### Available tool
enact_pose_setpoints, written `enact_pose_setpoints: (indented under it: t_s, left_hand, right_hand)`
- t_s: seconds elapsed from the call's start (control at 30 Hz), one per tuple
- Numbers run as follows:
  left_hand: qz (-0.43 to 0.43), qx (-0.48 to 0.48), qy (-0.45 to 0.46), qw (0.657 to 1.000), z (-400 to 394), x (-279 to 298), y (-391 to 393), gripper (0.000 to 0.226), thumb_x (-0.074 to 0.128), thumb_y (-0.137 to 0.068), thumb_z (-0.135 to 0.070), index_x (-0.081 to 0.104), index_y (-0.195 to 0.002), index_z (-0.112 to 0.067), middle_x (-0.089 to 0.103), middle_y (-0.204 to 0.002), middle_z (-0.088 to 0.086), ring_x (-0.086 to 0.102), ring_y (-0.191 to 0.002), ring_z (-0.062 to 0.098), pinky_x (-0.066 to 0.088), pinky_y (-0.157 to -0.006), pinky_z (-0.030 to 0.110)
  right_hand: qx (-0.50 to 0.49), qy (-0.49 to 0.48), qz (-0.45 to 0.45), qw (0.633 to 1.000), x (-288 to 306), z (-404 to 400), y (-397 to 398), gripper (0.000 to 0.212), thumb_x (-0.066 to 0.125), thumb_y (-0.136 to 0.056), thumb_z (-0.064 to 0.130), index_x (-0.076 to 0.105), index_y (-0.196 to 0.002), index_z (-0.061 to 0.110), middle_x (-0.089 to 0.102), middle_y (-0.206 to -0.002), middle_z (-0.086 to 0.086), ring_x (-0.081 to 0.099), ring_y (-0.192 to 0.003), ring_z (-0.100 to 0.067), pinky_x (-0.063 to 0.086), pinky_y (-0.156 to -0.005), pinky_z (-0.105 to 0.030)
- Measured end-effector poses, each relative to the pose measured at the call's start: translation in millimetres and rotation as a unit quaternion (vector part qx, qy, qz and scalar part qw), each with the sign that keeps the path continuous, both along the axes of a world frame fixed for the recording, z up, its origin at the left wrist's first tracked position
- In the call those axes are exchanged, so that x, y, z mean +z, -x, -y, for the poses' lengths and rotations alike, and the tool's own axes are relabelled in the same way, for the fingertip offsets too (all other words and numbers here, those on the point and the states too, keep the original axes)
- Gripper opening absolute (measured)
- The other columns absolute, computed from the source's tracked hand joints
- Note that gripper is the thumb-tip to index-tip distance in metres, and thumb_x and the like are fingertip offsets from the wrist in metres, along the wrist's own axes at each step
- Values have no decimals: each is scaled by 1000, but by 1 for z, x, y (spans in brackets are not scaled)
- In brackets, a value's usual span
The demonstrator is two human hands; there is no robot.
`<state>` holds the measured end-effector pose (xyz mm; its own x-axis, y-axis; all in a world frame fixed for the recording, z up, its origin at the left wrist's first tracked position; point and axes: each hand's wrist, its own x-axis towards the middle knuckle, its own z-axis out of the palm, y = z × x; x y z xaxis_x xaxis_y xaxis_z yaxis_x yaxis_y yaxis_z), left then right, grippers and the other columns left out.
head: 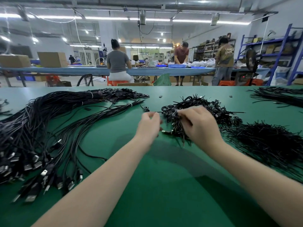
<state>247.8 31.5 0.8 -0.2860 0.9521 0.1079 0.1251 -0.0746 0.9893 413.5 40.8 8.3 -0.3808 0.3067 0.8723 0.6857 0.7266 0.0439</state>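
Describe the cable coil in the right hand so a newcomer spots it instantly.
On the green table, between the long cable bundles at left and the pile of thin ties at right, sits a heap of small coiled cables. At its near edge the right hand grips one coil. It alone is in a hand, its silver plug pointing toward the left hand.

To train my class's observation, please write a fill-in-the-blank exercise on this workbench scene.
The table is covered in ____ matting.
The long cables with USB plugs lie to the person's ____.
The left hand pinches a thin tie; the right hand grips a coiled cable bundle coloured ____.
Missing words: green; left; black.
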Motion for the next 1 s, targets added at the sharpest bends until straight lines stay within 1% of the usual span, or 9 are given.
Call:
enact_pose_setpoints:
  t_s: [0.1,0.17,0.27,0.33,0.37,0.53,0.67,0.9,1.0]
  left_hand:
    - [-154,98,-14,983,-16,16,47,29,47,-90,-15,55,-119,-17,61,-117,7,60,-98,24,47,-79,30]
    - [-330,138,28,934,-16,16,89,41,46,-85,-6,60,-121,-19,57,-124,11,59,-103,30,49,-89,36]
    - [-582,204,123,778,-1,12,157,43,46,-85,-4,58,-122,-22,54,-121,11,56,-107,31,49,-87,41]
    - [-682,198,222,668,12,12,203,36,47,-87,-8,57,-120,-18,55,-118,9,54,-110,30,46,-84,40]
    - [-682,187,265,656,18,11,223,32,48,-89,-12,59,-119,-17,56,-119,7,54,-111,29,46,-84,38]
    - [-615,156,256,729,35,7,267,19,58,-93,-36,69,-98,-22,69,-82,-5,64,-83,14,54,-82,34]
    - [-612,182,270,720,28,8,267,22,63,-90,-33,67,-91,-11,68,-77,4,65,-77,22,55,-80,39]
    - [-624,210,324,679,10,11,265,28,62,-86,-41,57,-78,-15,57,-83,3,58,-80,24,48,-70,34]
    - [-613,175,353,685,2,19,274,31,65,-83,-42,55,-75,-13,58,-83,3,60,-84,25,53,-80,38]
  right_hand:
    - [-134,73,39,988,42,-34,-7,27,54,-92,1,63,-118,2,68,-96,-17,63,-89,-34,49,-72,-36]
    - [-265,180,66,945,64,-55,-9,58,46,-89,-6,35,-145,7,58,-122,-20,57,-106,-36,46,-76,-37]
    - [-354,229,159,893,66,-55,7,71,53,-83,-1,26,-147,14,36,-144,-21,40,-126,-37,40,-97,-44]
    - [-285,197,159,924,47,-40,29,59,54,-81,3,41,-137,19,46,-136,-13,44,-122,-32,39,-97,-43]
    - [-241,183,144,942,34,-30,40,55,53,-79,5,47,-131,20,51,-130,-9,46,-118,-29,39,-96,-40]
    - [-81,223,131,963,-38,12,86,43,46,-86,11,56,-125,25,56,-123,-1,46,-118,-23,37,-95,-34]
    - [-12,359,89,929,-48,11,84,30,42,-97,23,63,-118,24,60,-117,1,52,-111,-22,46,-89,-33]
    - [-7,353,75,933,-47,12,85,27,45,-93,22,68,-107,25,61,-105,3,53,-102,-20,46,-82,-31]
    - [-6,353,69,933,-47,10,84,26,46,-93,22,69,-105,25,61,-103,2,53,-101,-21,46,-82,-32]
